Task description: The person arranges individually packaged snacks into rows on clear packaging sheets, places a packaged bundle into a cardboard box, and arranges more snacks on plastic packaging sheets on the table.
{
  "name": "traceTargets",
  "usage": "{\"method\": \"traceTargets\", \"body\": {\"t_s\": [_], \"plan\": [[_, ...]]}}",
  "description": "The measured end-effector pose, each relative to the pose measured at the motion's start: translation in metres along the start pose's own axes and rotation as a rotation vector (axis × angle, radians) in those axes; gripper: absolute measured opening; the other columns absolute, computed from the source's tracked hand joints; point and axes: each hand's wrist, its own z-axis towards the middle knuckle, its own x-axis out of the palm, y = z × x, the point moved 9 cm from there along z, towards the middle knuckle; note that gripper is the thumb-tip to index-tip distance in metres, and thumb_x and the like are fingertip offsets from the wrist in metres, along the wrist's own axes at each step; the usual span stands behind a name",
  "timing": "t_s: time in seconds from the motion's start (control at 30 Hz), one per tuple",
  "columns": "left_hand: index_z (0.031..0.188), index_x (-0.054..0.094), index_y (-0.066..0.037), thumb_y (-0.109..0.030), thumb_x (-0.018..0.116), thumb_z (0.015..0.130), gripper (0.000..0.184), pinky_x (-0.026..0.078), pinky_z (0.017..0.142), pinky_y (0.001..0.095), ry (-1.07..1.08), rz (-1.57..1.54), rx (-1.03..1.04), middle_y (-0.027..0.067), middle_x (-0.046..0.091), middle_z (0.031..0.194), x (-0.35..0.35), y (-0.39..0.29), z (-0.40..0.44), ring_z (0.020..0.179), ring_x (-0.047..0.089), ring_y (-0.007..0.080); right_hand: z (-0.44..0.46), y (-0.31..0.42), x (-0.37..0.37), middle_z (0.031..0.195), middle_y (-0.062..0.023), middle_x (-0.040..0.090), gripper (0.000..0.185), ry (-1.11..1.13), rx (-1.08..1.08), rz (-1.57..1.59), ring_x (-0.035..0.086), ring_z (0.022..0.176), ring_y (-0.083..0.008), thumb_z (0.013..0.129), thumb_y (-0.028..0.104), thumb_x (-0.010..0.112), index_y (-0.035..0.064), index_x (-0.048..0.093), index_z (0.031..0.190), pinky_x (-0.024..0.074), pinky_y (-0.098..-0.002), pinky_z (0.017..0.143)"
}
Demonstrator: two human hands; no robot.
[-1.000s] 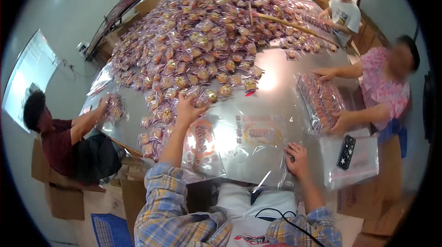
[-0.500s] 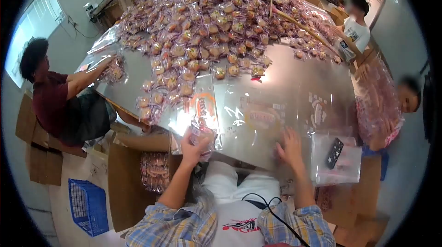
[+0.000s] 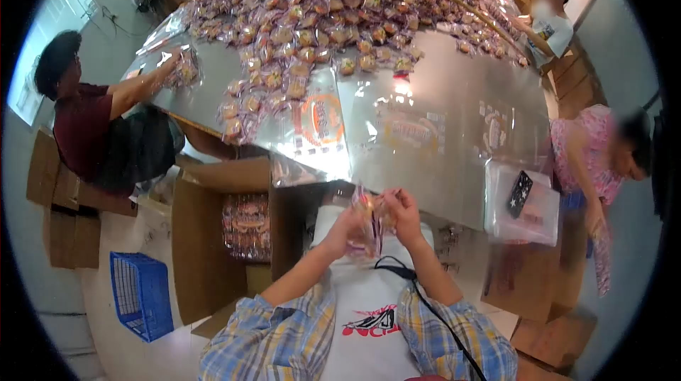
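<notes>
In front of my lap, just off the table's near edge, both hands meet at a clear-wrapped snack packet [image 3: 367,223]. My left hand [image 3: 342,235] is closed around its left side. The fingers of my right hand [image 3: 401,216] are pinched at the upper right of the same wrapping. Glare and blur hide how many pieces are inside. Beyond my hands, a printed clear plastic bag [image 3: 319,125] lies flat on the metal table [image 3: 454,62]. Other printed clear bags [image 3: 411,129] are spread to its right.
A large heap of wrapped snacks [image 3: 305,12] covers the far table. An open carton [image 3: 188,239] with filled packs stands at my left, near a blue basket [image 3: 142,296]. A black star-patterned object [image 3: 520,193] rests on stacked clear bags [image 3: 504,221]. Several people work around the table.
My left hand has brought the packet from the table to above my lap. My right hand has left the table and joined it. The person at right has lowered a large filled bag.
</notes>
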Motion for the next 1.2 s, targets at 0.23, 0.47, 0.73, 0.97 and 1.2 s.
{"method": "traceTargets", "body": {"t_s": [0.23, 0.47, 0.73, 0.97, 1.2], "plan": [[0.135, 0.059, -0.008, -0.064, 0.051, 0.1, 0.066, 0.056, 0.098, 0.0461, 0.344, -0.668, -0.016, 0.0255, 0.05, 0.156, 0.003, -0.013, -0.013, 0.114, 0.069, 0.0326, -0.011, 0.022, 0.0, 0.123, -0.0167, 0.066, 0.035, -0.044, 0.057, 0.419, 0.067, 0.116, -0.0277, 0.101, 0.018, 0.062, 0.0058, 0.05, 0.132, 0.0577, -0.0389, 0.097], [0.148, 0.045, -0.005, -0.045, 0.054, 0.103, 0.062, 0.055, 0.099, 0.0365, 0.026, 0.086, -0.105, 0.0093, 0.062, 0.134, -0.018, 0.016, -0.022, 0.116, 0.065, 0.0197, -0.019, 0.026, 0.06, 0.166, -0.0111, 0.039, 0.086, 0.443, -0.16, -0.188, 0.045, 0.146, -0.027, 0.078, 0.027, 0.09, 0.0094, 0.051, 0.153, 0.0345, -0.043, 0.122], [0.152, 0.041, -0.004, -0.042, 0.036, 0.112, 0.055, 0.05, 0.109, 0.0359, -0.148, -0.177, -0.329, 0.0115, 0.059, 0.138, -0.044, 0.114, -0.086, 0.127, 0.061, 0.0211, -0.095, -0.027, 0.071, 0.147, -0.0183, 0.053, 0.076, 0.537, 0.055, -0.665, 0.05, 0.14, -0.0332, 0.073, 0.027, 0.095, 0.0068, 0.06, 0.137, 0.0389, -0.0423, 0.118], [0.149, 0.045, -0.001, -0.052, 0.036, 0.109, 0.066, 0.056, 0.1, 0.0496, -0.162, -0.121, -0.36, 0.0151, 0.063, 0.137, -0.082, 0.137, -0.11, 0.116, 0.067, 0.0303, -0.107, -0.046, 0.025, 0.136, -0.0094, 0.058, 0.059, 0.196, 0.073, -0.212, 0.056, 0.129, -0.0216, 0.08, 0.012, 0.09, 0.0056, 0.059, 0.129, 0.0452, -0.0383, 0.111], [0.125, 0.058, -0.009, -0.051, 0.05, 0.104, 0.047, 0.055, 0.093, 0.0478, -0.401, -0.556, -0.113, 0.0136, 0.067, 0.112, -0.116, 0.096, -0.087, 0.104, 0.067, 0.0322, -0.097, -0.067, 0.038, 0.145, -0.0113, 0.055, 0.07, 0.457, 0.291, 0.191, 0.052, 0.139, -0.0243, 0.075, 0.013, 0.091, 0.0073, 0.058, 0.137, 0.0404, -0.0431, 0.118]]}}
